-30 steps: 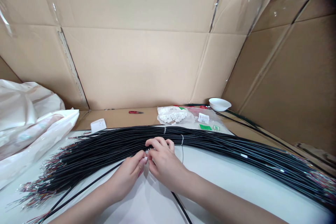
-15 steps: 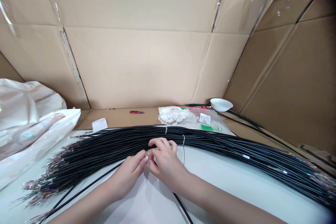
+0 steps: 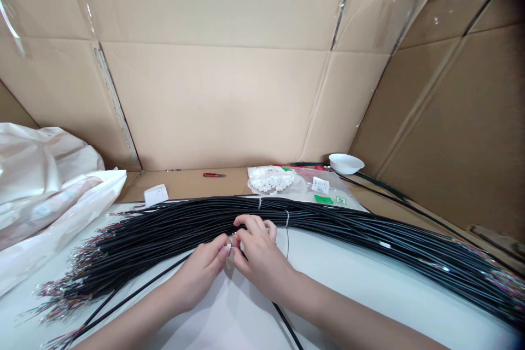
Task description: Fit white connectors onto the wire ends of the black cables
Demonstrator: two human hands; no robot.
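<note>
My left hand (image 3: 202,269) is closed in a pinch on a small white plastic connector (image 3: 228,246), which just shows at the fingertips. Close beside it, my right hand (image 3: 259,251) pinches the thin wire end of a black cable (image 3: 287,326). That cable comes out from under my right wrist and runs down to the bottom edge. Between the two hands the fine wires are mostly covered by fingers, so I cannot tell how far any wire is in the connector. Behind both hands lies a thick bundle of black cables (image 3: 184,224) with coloured wire ends.
A bag of small white connectors (image 3: 273,182), a red-handled tool (image 3: 214,175) and a white bowl (image 3: 346,163) lie along the back. White plastic sheeting (image 3: 53,186) fills the left. Cardboard walls (image 3: 213,104) stand behind and at the right of the white table (image 3: 353,284).
My right hand has shifted very slightly to the right, widening the small gap to the connector. My left hand stays nearly in place.
</note>
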